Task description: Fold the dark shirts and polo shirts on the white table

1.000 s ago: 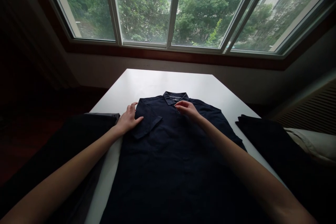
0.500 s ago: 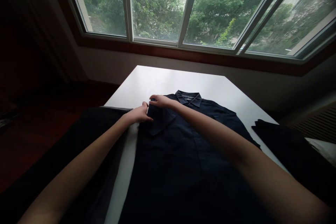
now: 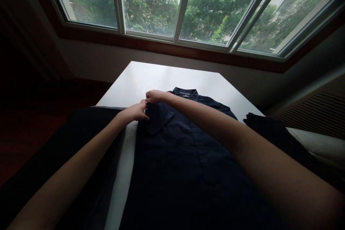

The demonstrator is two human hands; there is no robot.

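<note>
a navy short-sleeved shirt (image 3: pixel 183 172) lies face up and spread out on the worktop (image 3: pixel 161 79), its collar (image 3: pixel 185 92) toward the far end and its hem running off the near edge of the view. the work in hand looks to be on its left-side sleeve (image 3: pixel 157 118), which lies turned in over the shirt's front. the left hand (image 3: pixel 133 112) and right hand (image 3: pixel 155 96) meet at that sleeve's upper edge, both curled, fingertips together, and they seem to be pinching the cloth, though the exact grip is too small to tell. the right forearm crosses above the shirt and hides much of its right side, so that side's sleeve cannot be made out. a dark garment (image 3: pixel 91 125) lies along the worktop's left side, and a dark cloth pile (image 3: pixel 266 129) sits at the right, with a pale cushion (image 3: pixel 315 143) beyond it. a slatted panel (image 3: pixel 309 111) stands at the far right, below a wide window (image 3: pixel 151 3) looking onto trees.
</note>
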